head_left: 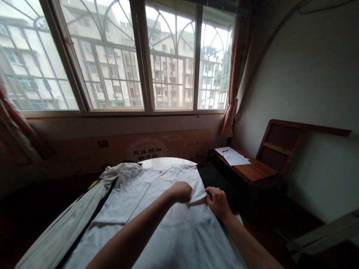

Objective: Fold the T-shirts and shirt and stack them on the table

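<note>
A white T-shirt (168, 228) lies spread out in front of me, its neckline at the far end. Its left sleeve (123, 201) lies flat, with a visible hem line. My left hand (183, 191) is closed near the right sleeve, and the cloth rises in a small fold by its fingers. At the shirt's right edge, my right hand (218, 201) pinches the white fabric between thumb and fingers. The left hand's fingertips are partly hidden by the fist.
Beneath the shirt shows a white rounded tabletop (168, 161). Light cloth (64, 228) drapes on the left, black cloth (218, 183) on the right. A low wooden table (260, 172) with papers (232, 156) stands at right, beside a wooden chair-like frame (283, 144). Windows (171, 74) line the back.
</note>
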### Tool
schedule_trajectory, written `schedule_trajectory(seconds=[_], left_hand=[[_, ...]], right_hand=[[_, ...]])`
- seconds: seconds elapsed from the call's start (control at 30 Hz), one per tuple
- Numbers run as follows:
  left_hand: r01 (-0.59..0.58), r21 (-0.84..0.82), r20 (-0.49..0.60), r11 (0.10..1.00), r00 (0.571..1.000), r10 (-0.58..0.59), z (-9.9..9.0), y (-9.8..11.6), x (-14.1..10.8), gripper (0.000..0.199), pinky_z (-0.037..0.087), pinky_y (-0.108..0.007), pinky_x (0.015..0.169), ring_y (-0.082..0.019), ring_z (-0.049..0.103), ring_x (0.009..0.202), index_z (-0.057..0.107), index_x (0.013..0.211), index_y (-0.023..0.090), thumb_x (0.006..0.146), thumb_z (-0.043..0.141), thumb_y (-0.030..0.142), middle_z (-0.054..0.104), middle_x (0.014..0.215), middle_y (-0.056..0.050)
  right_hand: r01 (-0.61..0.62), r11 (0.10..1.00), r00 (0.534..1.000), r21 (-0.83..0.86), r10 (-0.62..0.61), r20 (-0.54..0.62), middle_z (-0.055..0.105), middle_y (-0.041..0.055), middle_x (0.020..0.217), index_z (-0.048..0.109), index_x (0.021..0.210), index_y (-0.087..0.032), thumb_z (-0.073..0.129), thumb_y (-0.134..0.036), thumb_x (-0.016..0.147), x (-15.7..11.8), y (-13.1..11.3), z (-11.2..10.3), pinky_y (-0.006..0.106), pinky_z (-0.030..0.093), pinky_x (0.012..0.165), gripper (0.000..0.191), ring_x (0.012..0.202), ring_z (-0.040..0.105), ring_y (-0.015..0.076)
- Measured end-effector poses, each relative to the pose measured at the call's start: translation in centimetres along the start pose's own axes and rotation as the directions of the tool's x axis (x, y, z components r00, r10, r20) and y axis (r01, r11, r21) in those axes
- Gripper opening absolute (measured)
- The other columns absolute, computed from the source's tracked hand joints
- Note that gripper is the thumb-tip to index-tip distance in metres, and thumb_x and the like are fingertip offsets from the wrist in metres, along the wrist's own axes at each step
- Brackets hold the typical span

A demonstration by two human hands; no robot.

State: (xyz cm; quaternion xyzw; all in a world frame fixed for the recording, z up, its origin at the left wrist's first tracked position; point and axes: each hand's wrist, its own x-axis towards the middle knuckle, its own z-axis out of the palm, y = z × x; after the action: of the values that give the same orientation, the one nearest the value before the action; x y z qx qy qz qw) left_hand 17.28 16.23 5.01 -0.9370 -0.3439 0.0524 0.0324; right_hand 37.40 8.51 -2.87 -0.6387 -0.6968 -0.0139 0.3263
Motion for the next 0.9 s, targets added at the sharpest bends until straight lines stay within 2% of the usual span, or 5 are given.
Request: schedule_trajectory(seconds=[0.2,0.43,0.6,0.77,0.9], left_hand=[[0.169,-0.1,-0.124,0.98,0.976,-0.181,2.1,-3.1,6.0,0.041,0.048,-0.041,0.101,-0.028,0.058,0.124,0.061,0.128,0.016,0.095,0.039,0.025,0.063,0.132,-0.016],[0.248,-0.193,-0.108,0.949,0.956,-0.272,6.9,-4.7,7.4,0.06,0.025,-0.052,0.119,-0.031,0.027,0.149,0.035,0.153,0.016,0.101,0.028,0.045,0.032,0.161,-0.015],[0.269,-0.188,-0.129,0.945,0.947,-0.295,6.5,-4.9,8.7,0.059,0.025,-0.058,0.116,-0.035,0.032,0.147,0.04,0.149,0.015,0.099,0.033,0.046,0.036,0.158,-0.019],[0.253,-0.185,-0.222,0.95,0.931,-0.291,5.3,-2.6,11.9,0.06,0.021,-0.051,0.119,-0.031,0.025,0.15,0.035,0.152,0.013,0.099,0.033,0.041,0.032,0.161,-0.017],[0.273,-0.221,-0.21,0.936,0.924,-0.319,6.0,-1.2,13.5,0.065,0.024,-0.053,0.118,-0.032,0.028,0.149,0.034,0.152,0.012,0.098,0.035,0.047,0.032,0.16,-0.018]], right_hand=[[0.066,0.998,0.998,0.018,-0.066,0.002,0.065,0.0016,0.085,0.067,0.083,-0.022,0.055,-0.006,0.082,0.0,0.0,-0.1,0.029,0.031,0.08,0.02,0.088,0.057,0.0193],[0.045,0.997,0.999,0.055,-0.046,0.014,0.066,0.0015,0.083,0.069,0.079,-0.023,0.058,-0.007,0.079,0.1,0.3,0.1,0.03,0.031,0.081,0.02,0.088,0.058,0.0191],[0.028,0.998,0.999,0.06,-0.03,0.032,0.068,0.0021,0.084,0.072,0.077,-0.023,0.059,-0.009,0.078,0.1,0.1,-0.3,0.03,0.032,0.082,0.019,0.088,0.059,0.0195],[0.007,0.999,0.997,0.041,-0.01,0.073,0.07,0.0028,0.086,0.074,0.077,-0.025,0.059,-0.012,0.078,0.2,-0.1,-0.6,0.031,0.034,0.083,0.02,0.089,0.06,0.0205],[-0.006,1.0,0.997,0.017,0.005,0.08,0.071,0.0031,0.087,0.075,0.077,-0.024,0.058,-0.013,0.08,0.3,0.0,-0.4,0.031,0.034,0.085,0.02,0.09,0.06,0.02]])
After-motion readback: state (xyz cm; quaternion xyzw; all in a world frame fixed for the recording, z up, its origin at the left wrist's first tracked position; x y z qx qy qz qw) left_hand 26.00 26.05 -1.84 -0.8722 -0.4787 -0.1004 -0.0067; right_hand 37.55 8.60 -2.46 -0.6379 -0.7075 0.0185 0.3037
